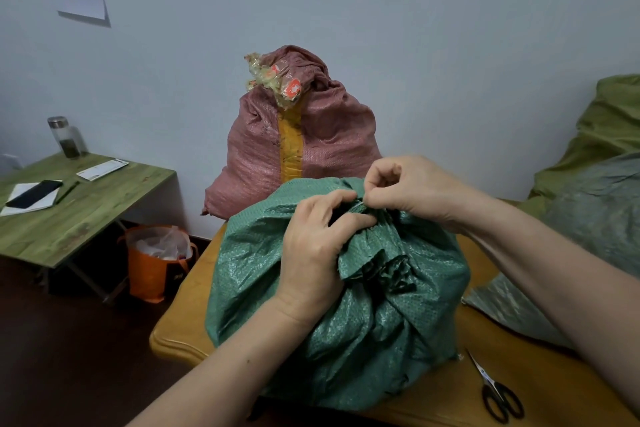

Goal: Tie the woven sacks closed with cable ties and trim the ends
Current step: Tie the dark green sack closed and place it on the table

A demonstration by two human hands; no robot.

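The green sack [346,322] fills the middle of the counter [187,305] from the near edge back, and the pink sack [329,149] rises just behind it, closing the far side. The left hand [311,253] and right hand [415,191] crowd its gathered neck, pinching there. A bare strip runs along the left edge. On the right, flat sacks [512,308] lie beside the green one, and scissors [498,395] lie toward the near right corner with bare wood around them.
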